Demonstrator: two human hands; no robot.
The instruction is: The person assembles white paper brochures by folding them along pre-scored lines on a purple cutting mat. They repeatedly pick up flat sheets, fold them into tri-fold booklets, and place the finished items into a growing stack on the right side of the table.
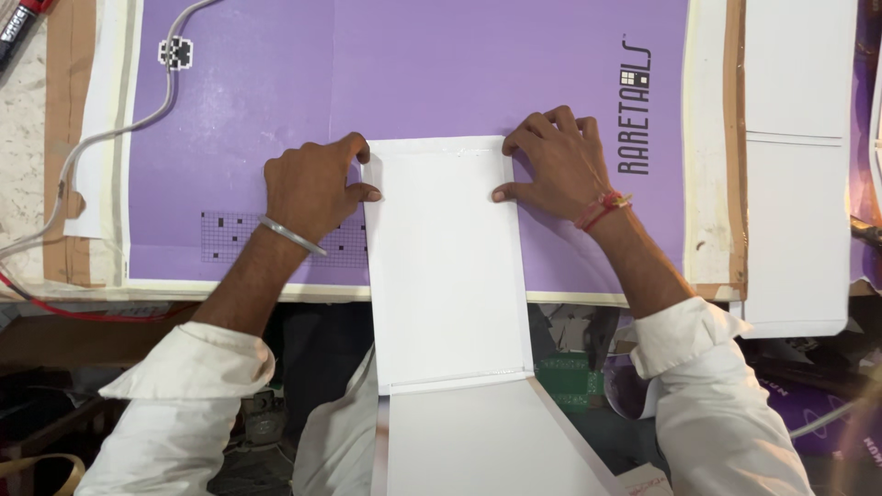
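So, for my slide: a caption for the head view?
Both hands press a white card on a purple sheet.

The bench [28, 156] has a pale speckled top (visible only at the left edge). On it lies a large purple mat [441, 73]. A long white board [446, 266] lies on the mat, a white cable [138, 115] crosses the left corner, and another white sheet [795, 184] lies at the right.

Left hand [312, 188] and right hand [556, 165] pressing top corners of white folded card [446, 266] on purple mat [432, 64]. White cable [138, 119] at left; white sheets [795, 184] at right.
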